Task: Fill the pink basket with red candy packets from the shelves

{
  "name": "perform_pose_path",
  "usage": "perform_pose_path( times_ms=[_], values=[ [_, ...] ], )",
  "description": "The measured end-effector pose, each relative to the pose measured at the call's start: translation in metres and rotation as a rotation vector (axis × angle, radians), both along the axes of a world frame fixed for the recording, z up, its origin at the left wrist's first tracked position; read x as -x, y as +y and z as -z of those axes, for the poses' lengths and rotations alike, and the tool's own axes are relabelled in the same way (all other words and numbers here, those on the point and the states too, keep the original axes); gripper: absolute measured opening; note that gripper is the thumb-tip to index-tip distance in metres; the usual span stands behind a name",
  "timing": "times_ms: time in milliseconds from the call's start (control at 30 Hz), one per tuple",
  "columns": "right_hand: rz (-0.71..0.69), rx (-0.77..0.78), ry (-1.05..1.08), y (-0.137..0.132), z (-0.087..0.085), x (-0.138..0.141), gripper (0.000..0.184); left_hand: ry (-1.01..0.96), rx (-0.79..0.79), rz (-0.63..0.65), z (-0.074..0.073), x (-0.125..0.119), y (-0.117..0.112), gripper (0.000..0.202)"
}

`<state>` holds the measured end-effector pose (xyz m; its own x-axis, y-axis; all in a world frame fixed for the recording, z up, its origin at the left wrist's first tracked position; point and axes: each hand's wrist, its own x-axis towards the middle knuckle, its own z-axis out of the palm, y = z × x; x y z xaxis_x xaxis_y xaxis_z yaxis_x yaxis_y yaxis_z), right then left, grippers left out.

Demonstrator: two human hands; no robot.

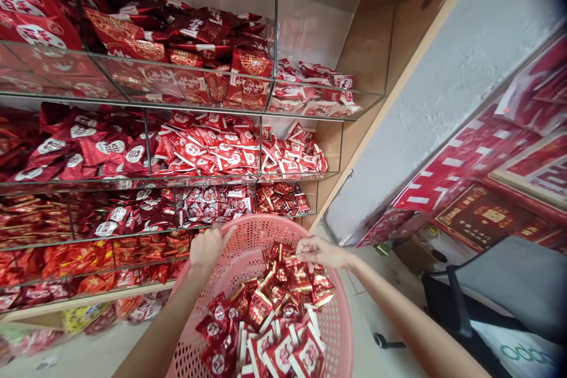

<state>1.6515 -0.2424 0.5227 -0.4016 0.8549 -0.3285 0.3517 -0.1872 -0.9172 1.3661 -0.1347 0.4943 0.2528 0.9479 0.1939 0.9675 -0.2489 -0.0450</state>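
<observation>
A pink perforated plastic basket sits below me, partly filled with small wrapped packets. My left hand is closed on its far left rim, thumb lying along the edge. Inside, my right hand is at the far right, its fingers curled together at the red-and-gold packets; what they pinch is hidden. Red packets with white ends lie in the near part of the basket. Dark red packets with round white labels are heaped at its left.
Glass-fronted shelves full of red packets rise ahead, close to the basket's far rim. A grey wall stands to the right, beside red printed goods. A wheeled office chair is at the lower right on the tiled floor.
</observation>
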Motion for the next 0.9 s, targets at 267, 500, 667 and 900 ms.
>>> perform_pose_path(
  times_ms=[267,500,667,900],
  values=[
    [-0.120,0.042,-0.019,-0.018,0.007,-0.010,0.037,-0.028,0.017,-0.004,0.000,0.000,-0.001,0.070],
    [-0.203,0.059,-0.098,-0.023,0.004,-0.013,0.035,-0.035,0.030,-0.018,0.000,0.000,-0.001,0.069],
    [-0.207,0.048,-0.046,-0.025,-0.009,-0.008,0.034,-0.018,0.027,-0.009,-0.002,0.000,-0.001,0.071],
    [-0.175,0.110,-0.041,-0.035,-0.019,-0.008,0.034,-0.027,0.059,-0.010,-0.005,-0.001,-0.002,0.074]
  ],
)
